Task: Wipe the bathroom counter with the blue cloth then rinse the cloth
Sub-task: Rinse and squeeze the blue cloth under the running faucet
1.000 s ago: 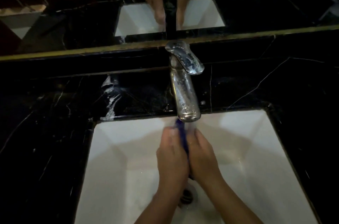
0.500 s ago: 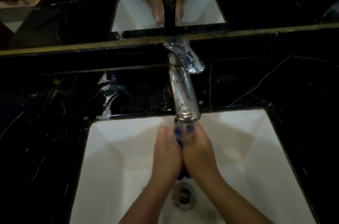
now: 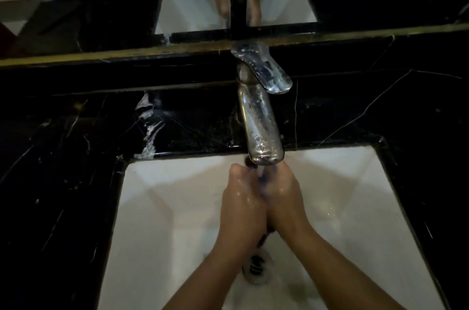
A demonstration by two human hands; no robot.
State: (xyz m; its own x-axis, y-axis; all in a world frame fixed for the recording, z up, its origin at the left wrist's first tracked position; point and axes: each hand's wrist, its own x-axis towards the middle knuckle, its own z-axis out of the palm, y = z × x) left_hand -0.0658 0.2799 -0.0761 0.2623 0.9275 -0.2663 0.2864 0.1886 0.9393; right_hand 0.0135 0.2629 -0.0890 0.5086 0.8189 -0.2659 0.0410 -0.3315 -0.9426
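- The left hand (image 3: 242, 204) and right hand (image 3: 283, 198) press palm to palm, clamping the blue cloth (image 3: 262, 179) between them.
- Just above the fingertips hangs the chrome faucet (image 3: 261, 126) spout; water seems to run, though dimness blurs it.
- Below the wrists sits the sink (image 3: 162, 208) drain (image 3: 256, 267).

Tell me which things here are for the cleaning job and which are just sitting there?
For the job:
- blue cloth, squeezed between the left hand and right hand
- tap, with the cloth under its spout
- white sink
- black counter

Just there:
- mirror
- gold strip under the mirror
- drain
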